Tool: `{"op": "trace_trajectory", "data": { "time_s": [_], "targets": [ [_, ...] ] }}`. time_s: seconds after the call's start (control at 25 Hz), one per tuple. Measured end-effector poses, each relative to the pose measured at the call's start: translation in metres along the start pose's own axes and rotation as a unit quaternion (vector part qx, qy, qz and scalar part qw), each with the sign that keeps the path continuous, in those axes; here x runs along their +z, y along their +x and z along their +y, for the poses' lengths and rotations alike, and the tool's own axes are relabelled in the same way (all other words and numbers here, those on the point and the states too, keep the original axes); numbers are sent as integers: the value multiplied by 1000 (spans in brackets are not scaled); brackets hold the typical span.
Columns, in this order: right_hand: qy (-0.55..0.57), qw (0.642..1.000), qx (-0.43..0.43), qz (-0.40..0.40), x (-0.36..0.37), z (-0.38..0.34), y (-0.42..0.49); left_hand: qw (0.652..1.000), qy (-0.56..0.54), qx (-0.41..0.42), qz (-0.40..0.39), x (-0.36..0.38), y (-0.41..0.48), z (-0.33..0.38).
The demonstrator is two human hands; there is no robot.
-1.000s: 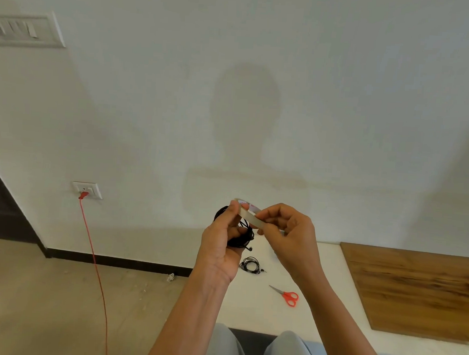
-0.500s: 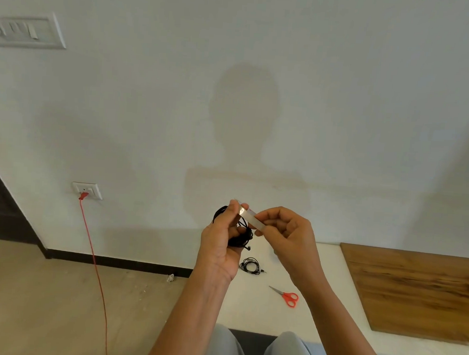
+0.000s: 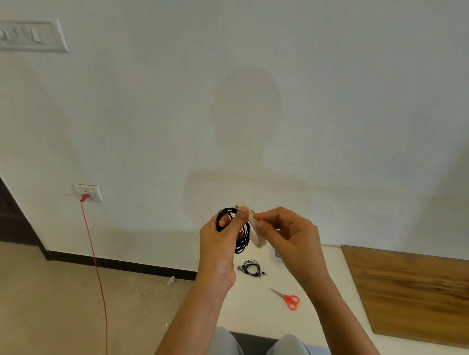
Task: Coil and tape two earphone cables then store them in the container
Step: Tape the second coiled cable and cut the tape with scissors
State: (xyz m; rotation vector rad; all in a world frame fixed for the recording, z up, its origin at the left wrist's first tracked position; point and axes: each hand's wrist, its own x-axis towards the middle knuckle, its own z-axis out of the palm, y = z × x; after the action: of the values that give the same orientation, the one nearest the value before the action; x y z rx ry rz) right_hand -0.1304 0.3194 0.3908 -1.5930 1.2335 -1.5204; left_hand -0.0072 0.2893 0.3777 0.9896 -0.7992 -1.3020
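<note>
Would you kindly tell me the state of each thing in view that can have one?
Black earphone cable: coiled, held in left hand.
Tape strip: pinched by right hand, beside that coil.
Second earphone cable: coiled, lying on white table.
Scissors: closed, lying on white table.
Red plug: in wall socket.

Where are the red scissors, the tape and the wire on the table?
Red scissors (image 3: 289,299): head view, red handle.
Tape (image 3: 256,235): head view, strip's middle.
Wire on the table (image 3: 245,268): head view, coil's left side.
</note>
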Motion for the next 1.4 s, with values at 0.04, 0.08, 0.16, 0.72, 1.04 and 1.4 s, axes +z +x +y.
{"op": "trace_trajectory", "data": {
  "time_s": [0.04, 0.08, 0.16, 0.72, 1.04, 1.4],
  "targets": [
    [-65, 997, -42, 9, -1, 4, 0, 1000, -1, -2, 7, 0, 0, 0],
    [-118, 989, -88, 16, -3, 7, 0, 1000, 0, -2, 14, 0, 1, 0],
    [-178, 970, -162, 31, -5, 13, 1, 1000, 2, 1, 20, 1, 0, -2],
    [-318, 894, -309, 68, 7, 24, 5, 982, 63, 136, 116, 11, -10, -3],
    [-411, 825, -378, 84, 11, 32, 10, 978, 71, 155, 118, 12, -11, -5],
    [-256, 931, -253, 58, 13, 27, 1, 975, 73, 152, 147, 9, -5, -5]
  ]
}}
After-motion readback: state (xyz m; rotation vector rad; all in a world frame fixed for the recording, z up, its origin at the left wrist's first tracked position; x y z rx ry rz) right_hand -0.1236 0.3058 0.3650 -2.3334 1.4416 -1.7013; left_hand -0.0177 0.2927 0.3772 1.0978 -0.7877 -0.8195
